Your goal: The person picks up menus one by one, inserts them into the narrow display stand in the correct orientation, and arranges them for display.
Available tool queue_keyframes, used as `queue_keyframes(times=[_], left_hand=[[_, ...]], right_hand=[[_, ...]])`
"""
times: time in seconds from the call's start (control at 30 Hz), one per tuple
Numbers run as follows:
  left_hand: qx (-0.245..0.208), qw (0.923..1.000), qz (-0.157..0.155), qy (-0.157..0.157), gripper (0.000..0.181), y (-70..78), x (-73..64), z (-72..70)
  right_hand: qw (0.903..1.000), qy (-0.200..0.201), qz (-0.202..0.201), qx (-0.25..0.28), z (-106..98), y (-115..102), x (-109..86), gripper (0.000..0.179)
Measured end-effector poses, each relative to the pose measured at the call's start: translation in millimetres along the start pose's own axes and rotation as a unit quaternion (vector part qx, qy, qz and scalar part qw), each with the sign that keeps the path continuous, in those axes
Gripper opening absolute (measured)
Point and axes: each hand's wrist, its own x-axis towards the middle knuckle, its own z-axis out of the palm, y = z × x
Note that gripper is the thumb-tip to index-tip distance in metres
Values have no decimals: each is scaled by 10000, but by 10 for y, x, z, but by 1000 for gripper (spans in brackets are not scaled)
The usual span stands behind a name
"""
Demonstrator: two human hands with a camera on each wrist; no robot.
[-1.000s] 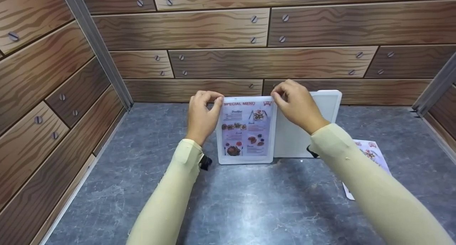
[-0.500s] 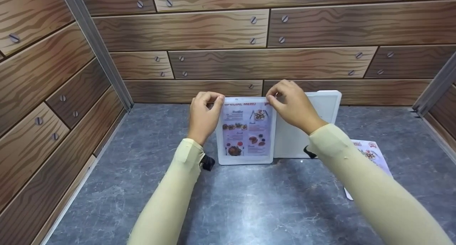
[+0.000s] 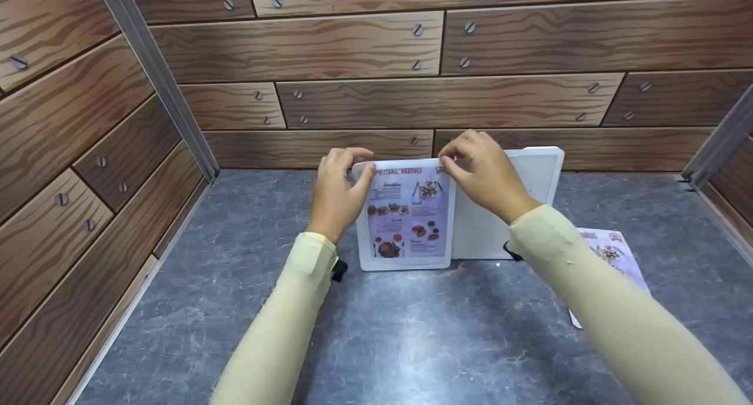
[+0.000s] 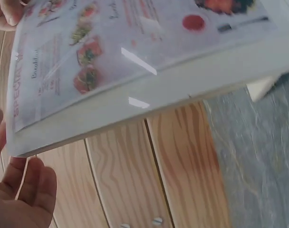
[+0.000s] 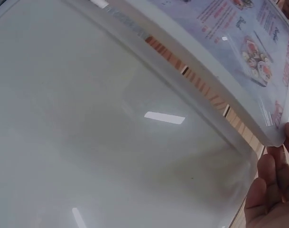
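Observation:
A white-rimmed menu holder (image 3: 409,264) stands upright with its lower edge down on the grey tabletop. Behind its clear front lies a printed sheet (image 3: 409,211) headed "Special Menu". My right hand (image 3: 485,172) pinches the holder's top right corner between thumb and fingers. At the top left corner is my left hand (image 3: 340,196), thumb and index finger spread slightly apart. In the left wrist view its fingertips (image 4: 42,183) sit right by the corner. Close behind on the right stands a blank white panel (image 3: 482,234), partly hidden by my right hand.
A second printed menu sheet (image 3: 626,261) lies on the grey tabletop (image 3: 400,346) at the right, partly under my right forearm in this view. Wood-patterned walls (image 3: 353,102) close off the back and both sides.
My left thumb and index finger have parted from their pinch at the top left corner. My right hand has shifted slightly left along the top edge. The holder stays in place.

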Motion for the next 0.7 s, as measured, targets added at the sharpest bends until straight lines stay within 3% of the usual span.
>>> queue_keyframes(times=[0.13, 0.4, 0.57, 0.7], left_hand=[[276, 9995, 70, -121, 15, 2, -13, 8], [378, 9992, 54, -84, 12, 23, -33, 5], [125, 9999, -50, -46, 24, 23, -68, 12], [-155, 9998, -31, 76, 41, 43, -125, 2]], right_hand=[[9998, 106, -122, -88, 16, 18, -21, 5], [9963, 371, -719, -298, 21, 54, -57, 5], [9970, 416, -619, -216, 32, 62, -119, 11], [9973, 590, -372, 213, 44, 75, -229, 18]])
